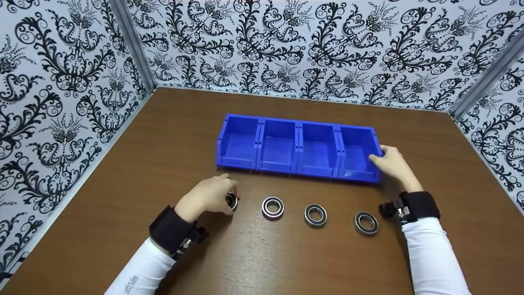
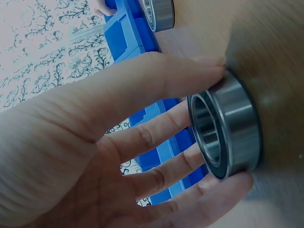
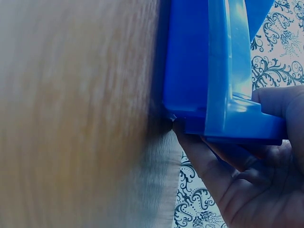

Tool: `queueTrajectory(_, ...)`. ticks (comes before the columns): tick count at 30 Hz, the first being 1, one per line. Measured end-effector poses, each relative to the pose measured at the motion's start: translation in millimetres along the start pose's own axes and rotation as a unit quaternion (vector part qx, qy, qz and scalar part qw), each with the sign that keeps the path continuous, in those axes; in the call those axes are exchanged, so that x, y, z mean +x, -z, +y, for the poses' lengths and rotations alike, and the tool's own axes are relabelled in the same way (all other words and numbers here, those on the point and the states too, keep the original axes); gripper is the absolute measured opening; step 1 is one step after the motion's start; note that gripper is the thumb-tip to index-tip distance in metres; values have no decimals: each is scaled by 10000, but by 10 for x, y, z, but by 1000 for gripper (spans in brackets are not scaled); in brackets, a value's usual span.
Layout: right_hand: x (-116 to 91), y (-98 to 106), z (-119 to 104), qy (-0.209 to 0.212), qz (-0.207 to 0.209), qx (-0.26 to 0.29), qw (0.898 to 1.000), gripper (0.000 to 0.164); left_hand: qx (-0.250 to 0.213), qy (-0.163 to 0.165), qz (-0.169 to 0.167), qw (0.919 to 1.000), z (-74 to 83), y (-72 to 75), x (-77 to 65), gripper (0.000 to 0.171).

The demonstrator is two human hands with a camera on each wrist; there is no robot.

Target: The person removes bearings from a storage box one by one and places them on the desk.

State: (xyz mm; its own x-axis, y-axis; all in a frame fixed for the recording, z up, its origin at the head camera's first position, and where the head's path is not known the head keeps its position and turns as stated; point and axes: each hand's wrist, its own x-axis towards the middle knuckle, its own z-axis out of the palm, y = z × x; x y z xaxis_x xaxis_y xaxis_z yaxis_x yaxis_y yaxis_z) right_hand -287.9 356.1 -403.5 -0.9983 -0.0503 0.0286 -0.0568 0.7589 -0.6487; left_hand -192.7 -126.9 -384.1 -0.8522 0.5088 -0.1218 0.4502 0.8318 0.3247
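My left hand (image 1: pixel 211 194) grips a steel ball bearing (image 2: pixel 235 128) with a dark seal, thumb on one side and fingers on the other, close over the brown table. To its right, three more bearings lie flat in a loose row: one bearing (image 1: pixel 273 207), a second bearing (image 1: pixel 315 216) and a third bearing (image 1: pixel 365 223). Behind them stands a joined row of blue bins (image 1: pixel 276 167), with nothing inside. My right hand (image 1: pixel 392 164) holds the right end wall of the row, thumb over the rim and fingers along the outer side (image 3: pixel 242 126).
The brown wooden table (image 1: pixel 163 135) is enclosed by patterned panels (image 1: pixel 286 45) at the back and sides. Grey metal posts (image 1: pixel 133 45) mark the corners. Black straps (image 1: pixel 421 205) with small cameras sit on both wrists.
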Motion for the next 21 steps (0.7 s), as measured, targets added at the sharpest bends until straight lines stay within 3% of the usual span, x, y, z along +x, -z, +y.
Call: queueTrajectory(21,16,13,-28,92,32,-77,9999,46,10,86,30,10000,6,9,-21,34)
